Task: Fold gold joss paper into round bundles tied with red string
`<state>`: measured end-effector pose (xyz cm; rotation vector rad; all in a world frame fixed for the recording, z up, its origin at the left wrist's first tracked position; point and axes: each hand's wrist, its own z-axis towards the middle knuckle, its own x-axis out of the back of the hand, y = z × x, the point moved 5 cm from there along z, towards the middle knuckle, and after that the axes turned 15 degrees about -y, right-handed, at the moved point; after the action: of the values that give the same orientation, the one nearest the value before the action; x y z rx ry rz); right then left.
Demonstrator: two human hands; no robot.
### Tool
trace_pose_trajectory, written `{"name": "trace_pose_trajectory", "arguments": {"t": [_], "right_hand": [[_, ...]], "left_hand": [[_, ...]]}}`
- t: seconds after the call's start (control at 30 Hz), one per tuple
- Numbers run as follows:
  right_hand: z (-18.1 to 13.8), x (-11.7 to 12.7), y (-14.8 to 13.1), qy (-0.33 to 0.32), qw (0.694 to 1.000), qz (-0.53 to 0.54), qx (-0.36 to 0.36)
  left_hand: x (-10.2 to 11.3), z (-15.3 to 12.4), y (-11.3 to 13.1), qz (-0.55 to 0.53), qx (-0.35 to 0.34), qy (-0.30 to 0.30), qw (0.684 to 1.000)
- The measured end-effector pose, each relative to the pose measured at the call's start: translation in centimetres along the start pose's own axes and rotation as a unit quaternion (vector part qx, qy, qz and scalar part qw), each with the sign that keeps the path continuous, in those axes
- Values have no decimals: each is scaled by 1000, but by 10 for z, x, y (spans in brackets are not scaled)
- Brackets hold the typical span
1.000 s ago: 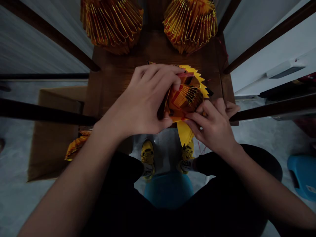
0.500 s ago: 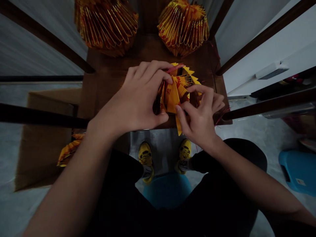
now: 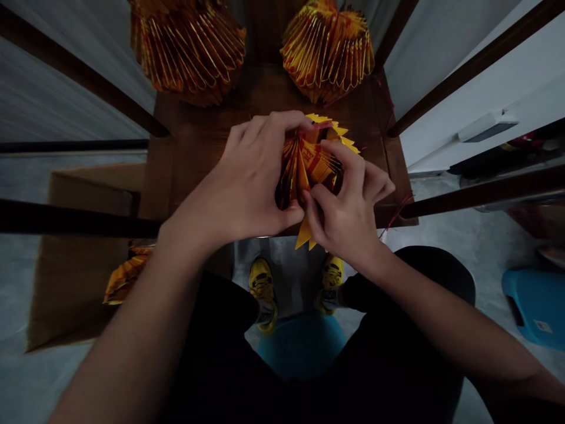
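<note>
Here, left hand [image 3: 241, 182] and right hand [image 3: 344, 206] pinch pleated yellow paper [image 3: 306, 168]

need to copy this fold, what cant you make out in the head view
Head view:
How the sheets of the folded paper bundle join: hidden by the left hand and right hand.
Tops of the left paper fan and right paper fan: cut off by the top edge.
Printing on the bundle: too small and blurred to read.
Loose paper in the cardboard box: partly hidden by the left forearm.
</note>
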<state>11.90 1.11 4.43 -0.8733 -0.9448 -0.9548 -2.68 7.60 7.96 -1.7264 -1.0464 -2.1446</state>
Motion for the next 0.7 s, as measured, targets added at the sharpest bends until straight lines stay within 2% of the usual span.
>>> {"name": "trace_pose_trajectory", "arguments": {"t": [0.33,0.47,0.57,0.7], "right_hand": [[16,-11,4,-51,998,19,-6],[10,9,21,-39,994,88,46],[0,27,42,-24,980,170,100],[-10,25,55,-98,955,227,167]], "left_hand": [[-1,2,4,22,-14,1,1000],[0,2,2,4,-6,-8,1000],[1,2,3,13,-7,5,1000],[-1,9,5,41,49,40,997]]}}
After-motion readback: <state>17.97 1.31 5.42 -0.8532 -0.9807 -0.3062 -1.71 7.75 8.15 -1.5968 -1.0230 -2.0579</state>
